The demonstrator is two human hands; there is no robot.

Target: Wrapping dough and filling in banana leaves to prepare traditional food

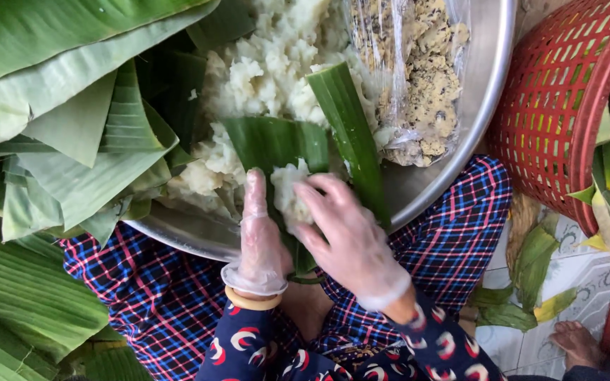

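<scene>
Both hands wear thin, clear plastic gloves that wrinkle and bunch at the wrists: the left hand [259,243] and the right hand [351,240]. A pale yellow bangle [250,301] sits just below the left glove's cuff. The sleeves [432,346] are navy with red-and-white crescent prints. The trousers [142,282] are plaid, blue, red and white.

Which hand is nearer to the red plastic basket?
The right hand is nearer. It lies on the white rice lump, closer to the red plastic basket at the far right. The left hand is farther left, holding the banana leaf.
</scene>
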